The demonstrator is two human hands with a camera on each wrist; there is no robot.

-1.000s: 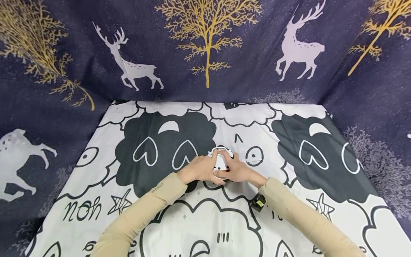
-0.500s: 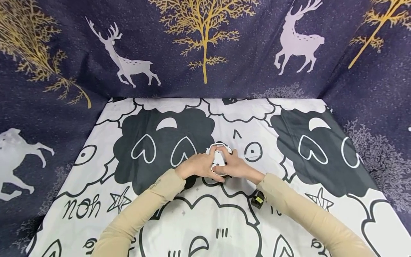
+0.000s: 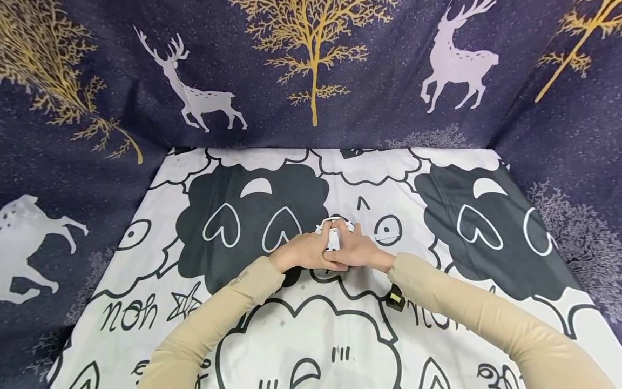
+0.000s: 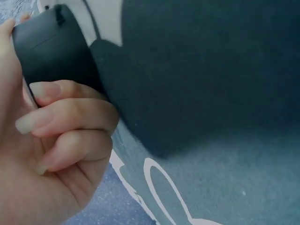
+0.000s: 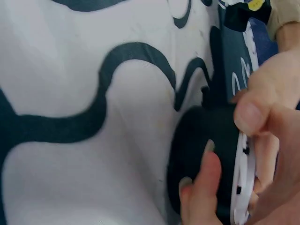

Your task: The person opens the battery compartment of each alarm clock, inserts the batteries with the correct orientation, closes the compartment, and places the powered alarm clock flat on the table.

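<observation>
Both hands grip one small rounded device near the table's middle, its exact kind unclear. In the head view its white face (image 3: 333,237) shows between the hands. My left hand (image 3: 307,250) holds it from the left, and my right hand (image 3: 358,247) from the right, with their fingers nearly meeting over it. The left wrist view shows its smooth black body (image 4: 56,51) beside curled fingers (image 4: 70,115). In the right wrist view, fingers (image 5: 206,187) press the black shell (image 5: 199,129), and a white rim (image 5: 241,173) with small dark slots runs along its edge. Much of the device is covered.
A white and dark cloth (image 3: 272,346) with cartoon sheep covers the table. Dark blue curtains (image 3: 272,97) printed with deer and trees stand behind and at both sides. A small black block (image 3: 396,298) with a yellow patch sits by the right cuff.
The hands have drawn closer together over the device, so less of its white face shows. The right forearm has shifted slightly, and the head view has moved a little.
</observation>
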